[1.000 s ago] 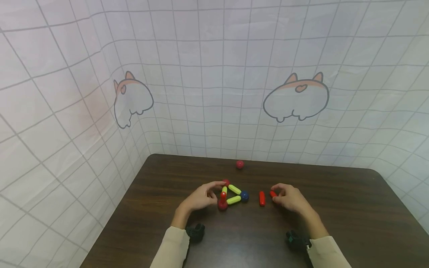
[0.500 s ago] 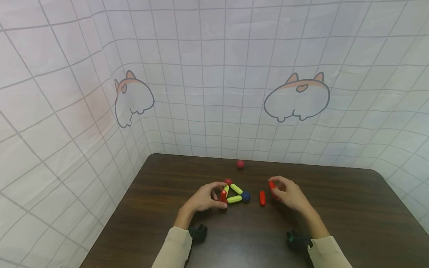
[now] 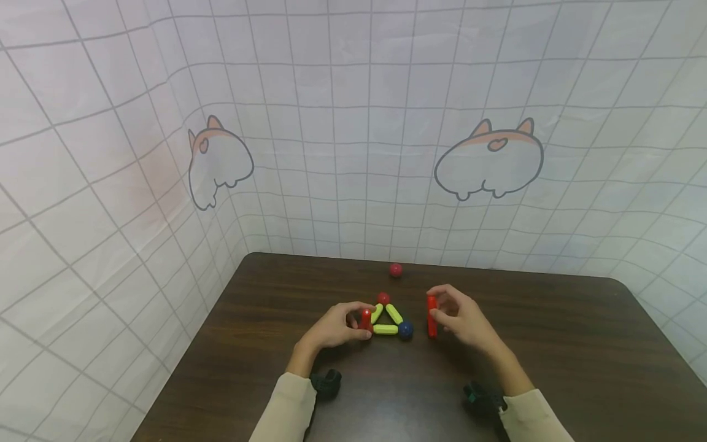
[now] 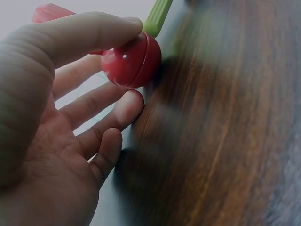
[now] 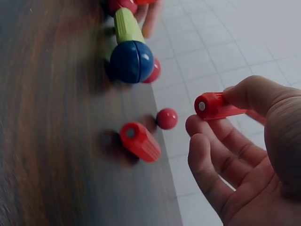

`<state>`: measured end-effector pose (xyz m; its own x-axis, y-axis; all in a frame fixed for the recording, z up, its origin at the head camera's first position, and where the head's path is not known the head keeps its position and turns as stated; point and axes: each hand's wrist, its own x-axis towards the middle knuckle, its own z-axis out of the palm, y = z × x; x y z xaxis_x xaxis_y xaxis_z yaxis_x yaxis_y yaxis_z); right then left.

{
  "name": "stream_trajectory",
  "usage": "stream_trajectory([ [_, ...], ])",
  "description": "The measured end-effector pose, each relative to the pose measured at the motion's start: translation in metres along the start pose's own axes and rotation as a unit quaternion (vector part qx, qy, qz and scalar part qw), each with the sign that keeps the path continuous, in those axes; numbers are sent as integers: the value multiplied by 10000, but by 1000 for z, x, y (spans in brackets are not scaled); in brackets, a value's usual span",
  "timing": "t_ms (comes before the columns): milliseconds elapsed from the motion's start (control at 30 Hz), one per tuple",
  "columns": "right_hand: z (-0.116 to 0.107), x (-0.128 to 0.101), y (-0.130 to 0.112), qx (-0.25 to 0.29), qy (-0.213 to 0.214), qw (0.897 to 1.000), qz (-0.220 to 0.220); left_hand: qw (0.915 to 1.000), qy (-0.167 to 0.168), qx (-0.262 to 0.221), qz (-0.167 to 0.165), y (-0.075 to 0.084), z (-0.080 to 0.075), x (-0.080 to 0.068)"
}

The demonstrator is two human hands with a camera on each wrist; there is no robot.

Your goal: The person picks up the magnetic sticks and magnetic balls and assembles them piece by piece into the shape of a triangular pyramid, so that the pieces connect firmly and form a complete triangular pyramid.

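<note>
A triangle of yellow-green magnetic rods (image 3: 385,329) lies on the table, with a blue ball (image 3: 405,330) at its right corner and a red ball (image 3: 383,298) at its far corner. At the left corner my left hand (image 3: 331,328) pinches another red ball (image 4: 134,61), thumb against its side. A red rod (image 3: 366,317) stands up from that ball. Right of the triangle, my right hand (image 3: 466,318) holds a second red rod (image 5: 214,106) between thumb and fingers, its round metal end showing. Below it a third red rod (image 5: 141,143) lies on the table.
A loose red ball (image 3: 395,270) sits near the far edge of the dark wooden table (image 3: 552,344). Behind the table hangs a white checked cloth (image 3: 353,153) with cartoon prints. Dark wrist cameras sit on both wrists.
My right hand has lifted its red rod and carried it left, over the lying rod. My left hand has taken hold of the left corner's ball, and the triangle has turned slightly.
</note>
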<state>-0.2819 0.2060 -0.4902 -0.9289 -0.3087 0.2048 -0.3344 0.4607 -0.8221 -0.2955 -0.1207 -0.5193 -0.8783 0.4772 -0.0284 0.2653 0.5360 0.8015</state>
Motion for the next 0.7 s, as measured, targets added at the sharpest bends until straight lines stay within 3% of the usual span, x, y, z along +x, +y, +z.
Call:
stream_trajectory([
  [300,16,1,-8,85,12,9988,-476,10000,-1,40,59,1,-1,0],
  [700,37,-1,-16,29,-84,9991,-422,9999,-43,-48,109,3,-1,-2],
])
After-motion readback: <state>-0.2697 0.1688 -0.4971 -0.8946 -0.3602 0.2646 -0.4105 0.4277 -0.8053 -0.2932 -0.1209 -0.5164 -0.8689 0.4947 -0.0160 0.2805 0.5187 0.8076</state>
